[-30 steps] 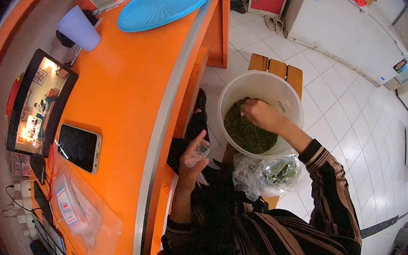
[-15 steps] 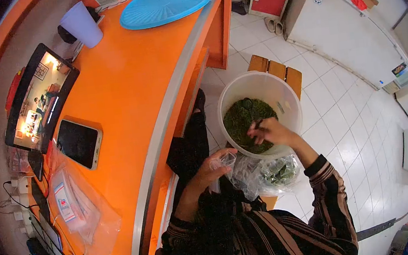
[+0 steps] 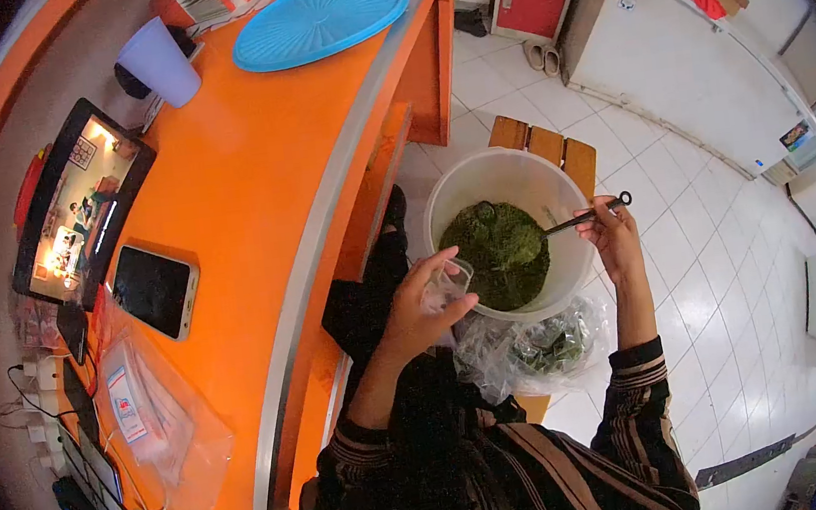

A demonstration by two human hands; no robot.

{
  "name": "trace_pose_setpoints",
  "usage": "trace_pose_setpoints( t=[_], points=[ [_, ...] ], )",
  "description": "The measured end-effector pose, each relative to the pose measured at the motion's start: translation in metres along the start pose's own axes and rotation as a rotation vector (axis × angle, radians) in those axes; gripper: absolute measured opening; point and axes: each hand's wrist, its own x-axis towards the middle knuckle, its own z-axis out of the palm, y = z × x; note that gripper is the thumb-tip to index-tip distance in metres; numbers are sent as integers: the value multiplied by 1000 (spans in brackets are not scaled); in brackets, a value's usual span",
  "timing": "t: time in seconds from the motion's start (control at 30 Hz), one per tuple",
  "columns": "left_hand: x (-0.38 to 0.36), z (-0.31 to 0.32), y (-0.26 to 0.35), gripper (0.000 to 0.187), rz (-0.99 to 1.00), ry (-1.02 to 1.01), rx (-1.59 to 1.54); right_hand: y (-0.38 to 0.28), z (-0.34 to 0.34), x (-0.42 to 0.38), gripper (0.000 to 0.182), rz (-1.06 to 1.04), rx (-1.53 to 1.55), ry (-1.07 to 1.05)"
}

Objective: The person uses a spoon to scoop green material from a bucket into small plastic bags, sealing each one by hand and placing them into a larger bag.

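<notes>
Left hand [image 3: 424,304]: thumb and fingers spread apart in a curve, grasping a small clear container [image 3: 446,287] between them. Whether the container holds anything is hard to tell through the glare. It is held at the near left edge of the white tub [image 3: 571,267], overlapping the rim in view; contact with the rim can't be judged.

Right hand [image 3: 613,237]: fingers closed on the handle of a black utensil [image 3: 585,219], thumb and fingertips pinching it, remaining fingers bent. The ringed handle end pokes out past the fingers, to the right. The other end slants down over the inside of the tub to the greens [image 3: 515,268] — its tip can't be made out.

Tub: round, wide-mouthed, holding finely cut greens, a lighter green patch near the middle. A dark round object [image 3: 486,212] lies at the far side of the greens. Tub stands on a slatted wooden stool [image 3: 544,144]. Just beside it, on the near side, a clear plastic bag [image 3: 524,347] with green leaves inside.

Left of the person, orange counter [image 3: 251,202]: blue lid [image 3: 321,21], pale purple cup [image 3: 160,64], phone [image 3: 156,291] lying flat, lit screen [image 3: 81,212] — all well apart from both hands.
</notes>
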Motion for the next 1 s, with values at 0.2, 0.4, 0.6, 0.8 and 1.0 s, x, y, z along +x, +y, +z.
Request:
trace_pose_setpoints(
  t=[0.2, 0.4, 0.6, 0.8, 1.0],
  points=[
    [21, 18, 12, 60, 193, 39, 129, 2, -17, 3, 19, -83, 107, 110],
    [27, 27, 8, 60, 210, 55, 176, -2, -22, 0, 17, -158, 117, 113],
    [30, 30, 3, 60, 266, 69, 263, -5, -27, -1, 16, -220, 94, 145],
    [30, 36, 0, 60, 279, 57, 250, -8, -35, -3, 15, -213, 132, 139],
    [29, 38, 4, 61, 247, 45, 311, -6, -41, -1, 15, -217, 137, 171]
  ],
)
